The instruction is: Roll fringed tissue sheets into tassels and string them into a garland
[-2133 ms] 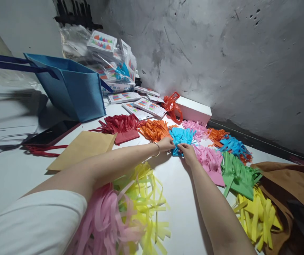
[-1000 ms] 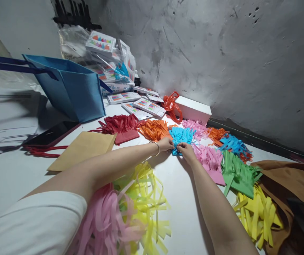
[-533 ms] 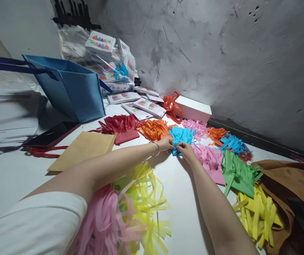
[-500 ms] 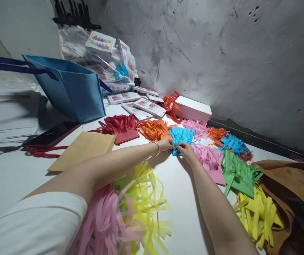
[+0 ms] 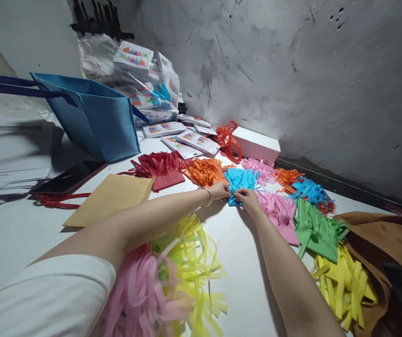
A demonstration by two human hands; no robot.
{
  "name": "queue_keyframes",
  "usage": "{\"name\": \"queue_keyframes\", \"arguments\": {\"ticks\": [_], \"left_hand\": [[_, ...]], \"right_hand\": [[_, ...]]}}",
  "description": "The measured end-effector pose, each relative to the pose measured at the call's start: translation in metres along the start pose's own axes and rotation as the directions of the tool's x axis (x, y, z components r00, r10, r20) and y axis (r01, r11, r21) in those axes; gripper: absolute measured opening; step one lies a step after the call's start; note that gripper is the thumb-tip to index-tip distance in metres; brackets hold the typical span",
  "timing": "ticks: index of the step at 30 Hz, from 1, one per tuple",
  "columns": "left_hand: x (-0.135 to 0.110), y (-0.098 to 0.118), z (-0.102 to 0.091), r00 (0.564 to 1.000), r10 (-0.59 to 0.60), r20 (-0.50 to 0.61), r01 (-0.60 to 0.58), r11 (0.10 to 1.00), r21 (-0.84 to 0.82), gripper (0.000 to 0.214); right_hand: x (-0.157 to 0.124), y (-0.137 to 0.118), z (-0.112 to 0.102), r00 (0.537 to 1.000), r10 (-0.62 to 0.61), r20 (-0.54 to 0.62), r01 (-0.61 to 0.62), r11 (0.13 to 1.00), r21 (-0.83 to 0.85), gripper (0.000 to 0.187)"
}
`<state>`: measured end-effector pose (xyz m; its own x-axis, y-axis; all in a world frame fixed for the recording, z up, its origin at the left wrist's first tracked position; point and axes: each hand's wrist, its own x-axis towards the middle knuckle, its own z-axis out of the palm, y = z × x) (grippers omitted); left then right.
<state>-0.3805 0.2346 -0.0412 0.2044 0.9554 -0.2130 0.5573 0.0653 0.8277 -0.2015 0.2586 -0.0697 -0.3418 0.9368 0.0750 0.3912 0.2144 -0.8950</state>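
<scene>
A blue tissue-paper tassel bundle [image 5: 242, 178] lies on the white table, its cut strips pointing away from me. My left hand [image 5: 219, 190], a bangle on the wrist, pinches the bundle's left edge. From the right, my right hand [image 5: 247, 198] has its fingers closed on the near folded part. Orange fringed paper [image 5: 206, 171] lies just left of the blue one, and a pink fringed bundle [image 5: 277, 208] sits right beside my right hand. Further left is a dark red fringed bundle [image 5: 162, 169].
Green [image 5: 318, 229] and yellow fringed paper [image 5: 344, 285] lie at right near brown cloth [image 5: 383, 238]. Loose pink strips [image 5: 144, 295] lie under my left arm. A tan envelope-like sheet [image 5: 111, 201], blue bag [image 5: 91, 117], flat printed boxes [image 5: 198, 141] and white box [image 5: 256, 144] stand around.
Almost nothing differs. Both hands stay at the blue tassel bundle, with only a very slight shift of the right arm and the view.
</scene>
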Motion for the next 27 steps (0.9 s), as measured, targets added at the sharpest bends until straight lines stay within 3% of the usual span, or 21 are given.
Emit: {"name": "queue_keyframes", "arguments": {"ticks": [9, 14, 17, 20, 22, 24, 27], "left_hand": [[0.002, 0.0, 0.004, 0.995, 0.078, -0.064, -0.07, 0.989, 0.127, 0.033], [-0.02, 0.009, 0.007, 0.946, 0.268, -0.185, -0.206, 0.932, 0.299, 0.034], [-0.036, 0.012, 0.013, 0.911, 0.39, -0.133, -0.307, 0.858, 0.413, 0.03], [-0.041, 0.012, 0.02, 0.897, 0.435, -0.081, -0.343, 0.799, 0.495, 0.028], [-0.037, 0.013, 0.023, 0.89, 0.448, -0.078, -0.344, 0.776, 0.528, 0.029], [-0.032, 0.013, 0.023, 0.885, 0.458, -0.077, -0.347, 0.762, 0.547, 0.031], [-0.027, 0.013, 0.019, 0.882, 0.465, -0.078, -0.347, 0.752, 0.561, 0.031]], "right_hand": [[-0.025, -0.007, 0.004, 0.979, -0.008, -0.204, -0.009, 0.996, -0.083, 0.031], [-0.045, -0.008, 0.009, 0.946, -0.039, -0.323, 0.001, 0.993, -0.117, 0.03], [-0.055, -0.012, 0.01, 0.924, -0.096, -0.37, 0.036, 0.985, -0.167, 0.029], [-0.066, -0.025, 0.008, 0.894, -0.207, -0.396, 0.094, 0.953, -0.286, 0.028], [-0.073, -0.037, 0.006, 0.884, -0.306, -0.353, 0.153, 0.904, -0.399, 0.028], [-0.077, -0.049, 0.005, 0.896, -0.386, -0.222, 0.229, 0.827, -0.513, 0.036], [-0.073, -0.063, 0.004, 0.926, -0.378, 0.007, 0.29, 0.7, -0.652, 0.047]]}}
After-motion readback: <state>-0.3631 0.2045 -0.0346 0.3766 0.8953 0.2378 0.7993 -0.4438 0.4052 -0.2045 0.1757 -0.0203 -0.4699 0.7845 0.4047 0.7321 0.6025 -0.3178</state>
